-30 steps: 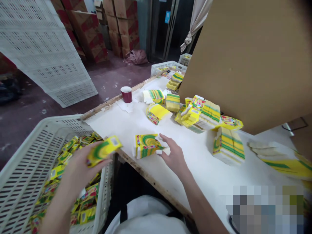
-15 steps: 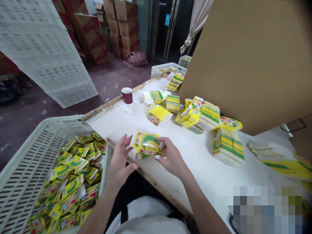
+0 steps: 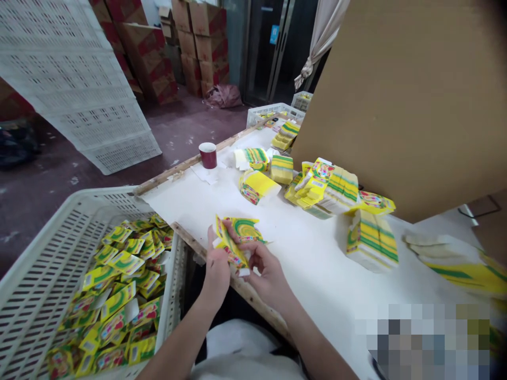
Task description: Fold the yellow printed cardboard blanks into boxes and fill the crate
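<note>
Both my hands work on one small yellow, green and red printed carton just above the front edge of the white table. My left hand grips it from the left, fingers wrapped over its upper side. From the right, my right hand pinches its lower end near a white flap. The carton is tilted, partly covered by my fingers. Behind it, another yellow-green printed carton lies on the table; whether the two touch I cannot tell.
At left, a white plastic crate holds many small yellow cartons. Bundles of yellow-green carton blanks lie across the table. A dark red cup stands near its far-left edge. A large brown board rises at right.
My left hand has moved right and closed on the carton, which was lying in my right hand's grasp. The carton is now tilted nearer to me, with another behind it.
</note>
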A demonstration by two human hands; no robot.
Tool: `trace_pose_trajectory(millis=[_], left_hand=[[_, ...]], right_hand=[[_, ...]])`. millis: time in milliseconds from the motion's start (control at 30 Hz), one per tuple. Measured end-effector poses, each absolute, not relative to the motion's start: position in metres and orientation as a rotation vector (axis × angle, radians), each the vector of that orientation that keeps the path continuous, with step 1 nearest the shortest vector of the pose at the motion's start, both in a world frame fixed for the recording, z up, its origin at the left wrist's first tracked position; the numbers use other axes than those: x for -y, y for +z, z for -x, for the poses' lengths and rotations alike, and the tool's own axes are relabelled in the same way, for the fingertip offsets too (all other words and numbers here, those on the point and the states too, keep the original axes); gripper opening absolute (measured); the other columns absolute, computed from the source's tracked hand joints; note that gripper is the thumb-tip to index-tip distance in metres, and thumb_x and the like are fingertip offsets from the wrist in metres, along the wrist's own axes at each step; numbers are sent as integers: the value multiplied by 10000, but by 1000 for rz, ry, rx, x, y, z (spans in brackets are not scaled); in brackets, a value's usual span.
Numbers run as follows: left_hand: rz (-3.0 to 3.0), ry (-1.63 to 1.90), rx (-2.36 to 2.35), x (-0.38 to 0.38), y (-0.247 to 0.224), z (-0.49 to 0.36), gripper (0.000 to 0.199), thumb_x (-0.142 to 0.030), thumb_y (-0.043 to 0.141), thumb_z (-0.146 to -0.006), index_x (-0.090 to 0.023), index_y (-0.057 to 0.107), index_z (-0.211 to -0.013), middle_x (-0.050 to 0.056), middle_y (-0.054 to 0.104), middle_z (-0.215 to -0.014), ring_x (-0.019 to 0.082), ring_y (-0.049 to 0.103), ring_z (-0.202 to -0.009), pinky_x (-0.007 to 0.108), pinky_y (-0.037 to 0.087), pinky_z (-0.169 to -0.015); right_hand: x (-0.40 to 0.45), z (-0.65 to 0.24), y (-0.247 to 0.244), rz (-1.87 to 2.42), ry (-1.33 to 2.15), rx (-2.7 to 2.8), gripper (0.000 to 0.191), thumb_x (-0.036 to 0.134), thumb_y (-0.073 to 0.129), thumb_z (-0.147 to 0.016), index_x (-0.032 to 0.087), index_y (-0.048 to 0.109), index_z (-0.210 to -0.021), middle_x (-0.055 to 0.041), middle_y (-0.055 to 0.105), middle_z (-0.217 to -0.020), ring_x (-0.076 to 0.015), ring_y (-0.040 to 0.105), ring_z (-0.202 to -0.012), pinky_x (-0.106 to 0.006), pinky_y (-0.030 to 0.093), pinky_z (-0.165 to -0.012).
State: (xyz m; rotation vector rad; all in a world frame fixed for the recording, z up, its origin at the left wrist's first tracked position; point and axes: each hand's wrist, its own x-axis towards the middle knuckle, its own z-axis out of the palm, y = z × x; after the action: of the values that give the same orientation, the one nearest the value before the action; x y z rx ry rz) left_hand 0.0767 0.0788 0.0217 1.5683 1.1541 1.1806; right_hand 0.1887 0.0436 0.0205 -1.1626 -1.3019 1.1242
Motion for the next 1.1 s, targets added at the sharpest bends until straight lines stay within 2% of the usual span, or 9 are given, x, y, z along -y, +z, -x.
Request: trace_pose_trajectory(millis=[200,300,433,533,600,667,800,967,1100], left_hand=[[-1236,1318,-1141,-78,13,-70,283,-411,468,-833,-190,616,-928,19,655,-769,169,608,-710,320,514,-676],[-1278,1245,-1086,-86,25,-57,269,-399,520,-810,-181,649,-904,37,677,-852,199,620,-823,362,502,-788],[-1523,1136,-857,-92,51,-32,661,-584,478,-769,-184,427,-1292,134,510,-1281,293,470,-1187,451,360,-1004],[-1895,870,-952,-89,58,-30,974,-588,683,-574,-215,275,-1375,144,397,-1378,342,356,-1270,506,284,-1047],[-2041,648,-1070,-84,52,-39,963,-473,748,-549,-216,289,-1355,144,468,-1310,339,433,-1206,514,351,-995],[-2060,555,-1140,-80,42,-50,778,-389,686,-649,-198,319,-1308,128,568,-1166,302,544,-1080,476,445,-897],[-2152,598,-1138,-73,26,-62,628,-312,597,-725,-175,307,-1265,132,566,-1143,269,565,-1052,418,479,-858],[-2356,723,-952,-66,23,-65,731,-234,577,-731,-182,164,-1332,162,446,-1301,268,478,-1179,419,446,-923],[-2421,816,-884,-65,19,-66,636,-164,562,-712,-205,249,-1265,128,492,-1240,256,461,-1194,414,434,-937]], right_hand=[[-51,-208,22,1191,1004,1225,93,220,629,-685,190,554,-639,19,508,-618,-115,449,-568,-233,371,-521],[-51,-221,26,1216,777,1387,53,209,592,-738,200,614,-691,3,538,-639,-131,483,-586,-253,400,-534],[-50,-242,34,1363,230,1686,242,130,501,-822,275,686,-877,-34,593,-750,-175,532,-731,-342,433,-695],[-45,-244,37,1310,63,1946,336,74,473,-834,333,679,-892,-4,596,-736,-157,538,-742,-405,393,-862],[-42,-239,38,1210,91,2030,368,68,477,-831,369,657,-941,10,592,-775,-156,557,-830,-427,341,-965],[-39,-235,36,1215,132,1893,367,150,541,-813,375,588,-1099,-21,577,-963,-209,510,-1053,-467,282,-1031],[-38,-230,27,1275,505,1401,657,401,561,-803,259,279,-1379,-108,344,-1388,-286,301,-1300,-484,302,-1037],[-41,-218,18,1062,1307,1133,461,451,458,-852,237,467,-1260,-85,579,-1201,-243,483,-1182,-425,425,-956],[-44,-212,16,1024,1388,995,454,471,569,-772,232,550,-1158,-84,625,-1116,-257,549,-1086,-422,457,-911]])
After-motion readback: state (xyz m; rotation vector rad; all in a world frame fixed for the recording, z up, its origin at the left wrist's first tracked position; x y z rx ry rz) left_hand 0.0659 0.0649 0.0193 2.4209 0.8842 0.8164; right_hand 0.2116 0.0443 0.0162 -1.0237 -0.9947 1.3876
